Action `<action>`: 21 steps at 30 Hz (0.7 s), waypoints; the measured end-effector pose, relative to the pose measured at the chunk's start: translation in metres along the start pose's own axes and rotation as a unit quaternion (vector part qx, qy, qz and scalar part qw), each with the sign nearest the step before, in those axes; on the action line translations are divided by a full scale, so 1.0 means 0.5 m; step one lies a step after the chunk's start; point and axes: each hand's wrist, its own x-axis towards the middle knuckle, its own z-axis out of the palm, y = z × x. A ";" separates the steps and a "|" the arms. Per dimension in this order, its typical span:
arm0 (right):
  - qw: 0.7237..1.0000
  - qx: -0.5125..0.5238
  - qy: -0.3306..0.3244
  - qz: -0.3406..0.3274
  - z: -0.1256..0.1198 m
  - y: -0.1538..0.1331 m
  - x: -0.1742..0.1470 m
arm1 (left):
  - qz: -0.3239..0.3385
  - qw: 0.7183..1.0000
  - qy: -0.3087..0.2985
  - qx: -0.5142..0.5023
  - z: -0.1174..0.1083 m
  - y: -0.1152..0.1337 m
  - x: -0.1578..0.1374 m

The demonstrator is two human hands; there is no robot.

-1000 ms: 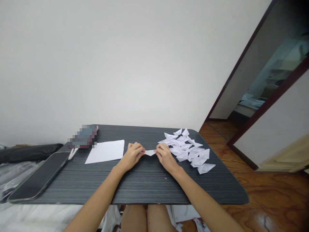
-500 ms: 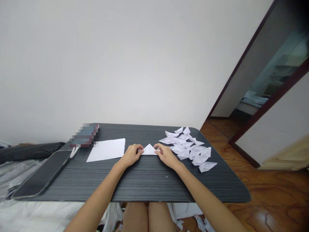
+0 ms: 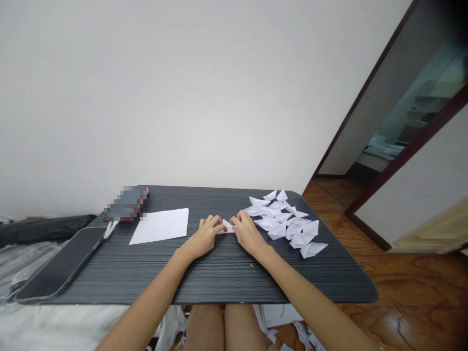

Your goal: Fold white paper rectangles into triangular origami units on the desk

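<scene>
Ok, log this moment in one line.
hands: left hand and right hand touching folded paper | right side: paper boats | left side: white sheet

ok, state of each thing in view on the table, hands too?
Left hand: fingers on the small folded paper's left end
Right hand: fingers on its right end
Small folded paper: partly folded, partly hidden by fingers
White sheet: flat, unfolded
Folded paper pieces: folded, clustered at right
Phone-like device: flat, screen dark
Pixelated item: can't tell
</scene>
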 end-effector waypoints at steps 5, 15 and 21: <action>0.997 -0.030 -0.032 -0.066 0.010 -0.021 -0.021 | 0.040 0.999 -0.001 0.003 0.015 0.021 -0.006; 0.997 -0.065 -0.042 -0.014 -0.017 -0.007 -0.063 | -0.026 0.998 0.018 0.053 -0.003 0.027 -0.044; 0.998 -0.064 0.001 0.009 -0.006 -0.030 -0.020 | -0.063 0.998 0.017 0.006 -0.029 -0.004 -0.042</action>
